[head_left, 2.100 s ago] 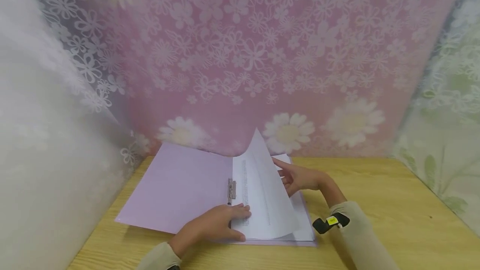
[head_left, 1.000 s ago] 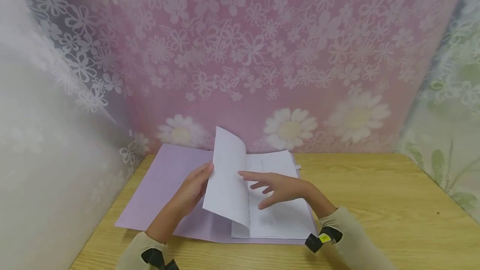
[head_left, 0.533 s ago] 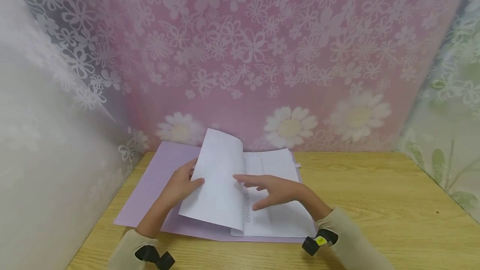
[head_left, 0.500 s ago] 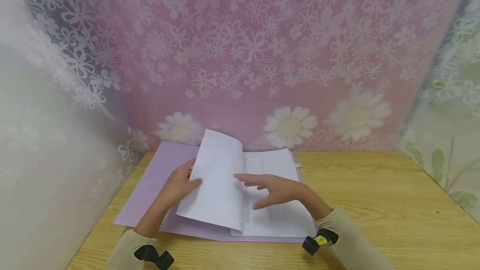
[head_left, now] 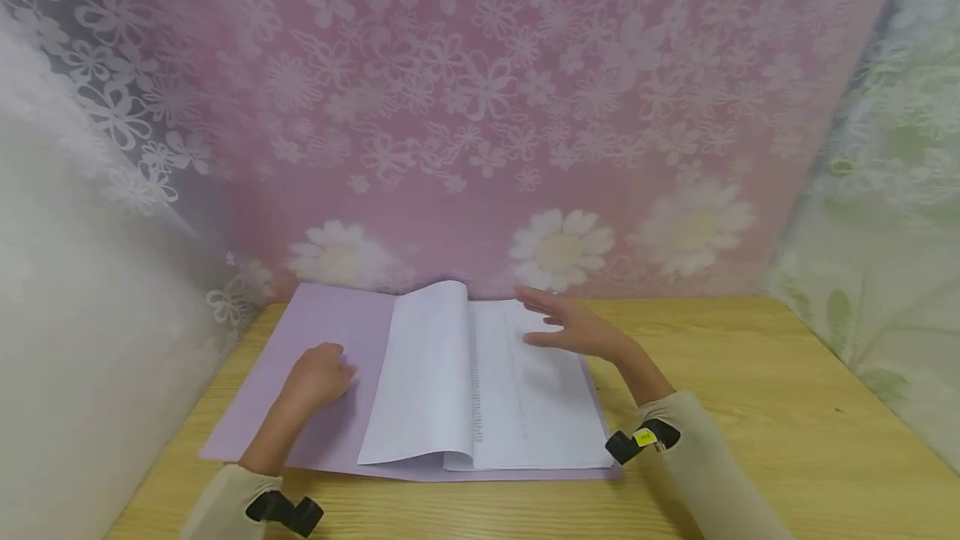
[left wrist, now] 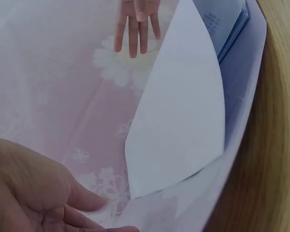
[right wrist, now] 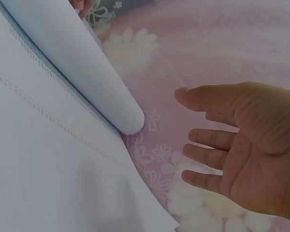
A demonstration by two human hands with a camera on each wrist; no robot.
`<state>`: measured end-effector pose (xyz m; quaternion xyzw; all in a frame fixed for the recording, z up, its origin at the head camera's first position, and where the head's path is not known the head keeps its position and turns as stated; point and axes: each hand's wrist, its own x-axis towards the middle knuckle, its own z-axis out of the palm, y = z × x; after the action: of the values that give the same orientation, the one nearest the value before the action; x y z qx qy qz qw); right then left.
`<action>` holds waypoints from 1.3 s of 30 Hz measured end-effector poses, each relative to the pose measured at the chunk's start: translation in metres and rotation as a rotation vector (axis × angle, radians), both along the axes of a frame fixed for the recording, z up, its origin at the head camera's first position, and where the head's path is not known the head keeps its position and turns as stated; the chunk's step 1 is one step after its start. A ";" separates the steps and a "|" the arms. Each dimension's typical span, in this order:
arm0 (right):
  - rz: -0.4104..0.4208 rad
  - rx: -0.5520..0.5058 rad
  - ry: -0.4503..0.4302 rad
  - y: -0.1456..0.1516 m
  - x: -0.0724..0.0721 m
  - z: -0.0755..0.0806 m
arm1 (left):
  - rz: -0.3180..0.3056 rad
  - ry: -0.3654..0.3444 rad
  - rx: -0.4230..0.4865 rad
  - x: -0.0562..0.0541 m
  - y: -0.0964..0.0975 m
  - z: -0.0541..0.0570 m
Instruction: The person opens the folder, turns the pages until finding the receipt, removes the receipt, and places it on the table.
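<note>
A light purple folder (head_left: 330,319) lies spread on the table, its stack of printed white sheets (head_left: 540,390) on the right half. One turned sheet (head_left: 420,373) curves over to the left across the spine, blank side up, covering the place of the metal clip. My left hand (head_left: 318,373) hovers over the folder's left cover, apart from the sheet, fingers loosely bent and holding nothing. Above the far right part of the printed sheets is my right hand (head_left: 573,327), fingers extended and touching nothing. In the right wrist view the turned sheet (right wrist: 82,67) forms a rounded roll.
The wooden table (head_left: 720,373) extends to the right of the folder and along its front. A pink flowered backdrop (head_left: 487,148) stands right behind the folder, with a pale wall (head_left: 82,340) at the left. Each wrist wears a black strap-on camera (head_left: 285,512).
My left hand turned the sheet leftward, then let go and moved left. The sheet has settled lower over the spine. My right hand has moved away from the sheet, up and to the right.
</note>
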<state>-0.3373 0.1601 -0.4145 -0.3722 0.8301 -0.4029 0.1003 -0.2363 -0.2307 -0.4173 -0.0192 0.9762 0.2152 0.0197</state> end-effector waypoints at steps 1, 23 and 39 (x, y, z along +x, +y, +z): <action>-0.018 -0.007 -0.010 0.002 -0.004 -0.002 | -0.001 -0.008 0.015 0.000 0.000 -0.002; -0.257 0.060 0.028 0.037 -0.031 -0.039 | -0.422 -0.092 0.046 0.002 0.016 -0.032; -0.286 0.063 -0.050 0.043 -0.045 -0.061 | -0.475 -0.153 0.034 0.001 0.007 -0.028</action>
<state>-0.3825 0.2032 -0.4756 -0.2369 0.8841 -0.3959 0.0740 -0.2349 -0.2241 -0.4457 0.1947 0.9453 0.2187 0.1441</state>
